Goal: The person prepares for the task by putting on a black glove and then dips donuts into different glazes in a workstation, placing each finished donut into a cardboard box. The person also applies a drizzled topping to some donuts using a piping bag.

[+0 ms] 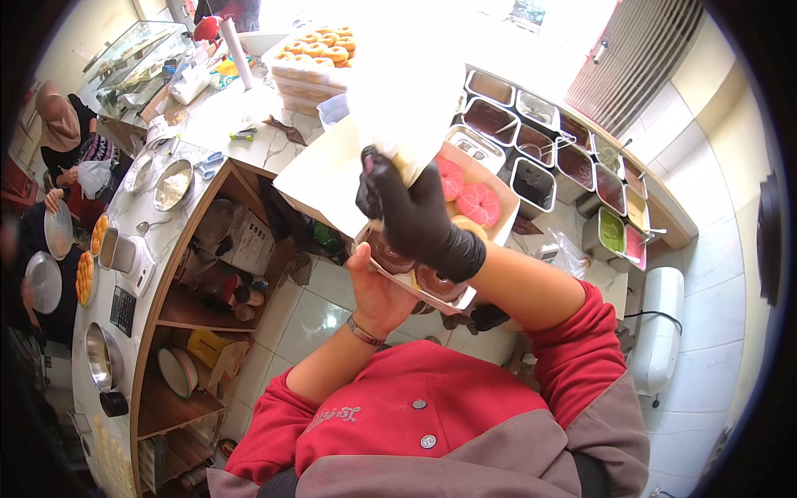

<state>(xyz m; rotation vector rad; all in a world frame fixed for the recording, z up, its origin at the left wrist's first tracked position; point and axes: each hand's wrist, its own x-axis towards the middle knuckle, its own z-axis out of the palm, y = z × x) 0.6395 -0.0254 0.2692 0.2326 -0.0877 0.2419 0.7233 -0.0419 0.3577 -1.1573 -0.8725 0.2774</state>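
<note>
My left hand [380, 295], bare, grips the near side of an open cardboard box [509, 215], its thumb over the edge. Inside lie doughnuts with pink icing and thin pale lines [478, 204] and chocolate-coated doughnuts [439, 283]. The raised lid [324, 168] leans out to the left. Above the box, my right hand [423, 221] in a black glove is closed around what appears to be a piping bag [408, 159] with pale filling. Glare washes out the upper part of the bag. Its tip and some doughnuts are hidden behind the glove.
Metal topping containers [534, 183], several with utensils, line the counter at right. Stacked plastic boxes of ring doughnuts [317, 53] stand behind. Left, the marble counter [205, 134] holds a metal bowl of flour-like powder [174, 185] and a scale [143, 267]. People [65, 134] work beyond it.
</note>
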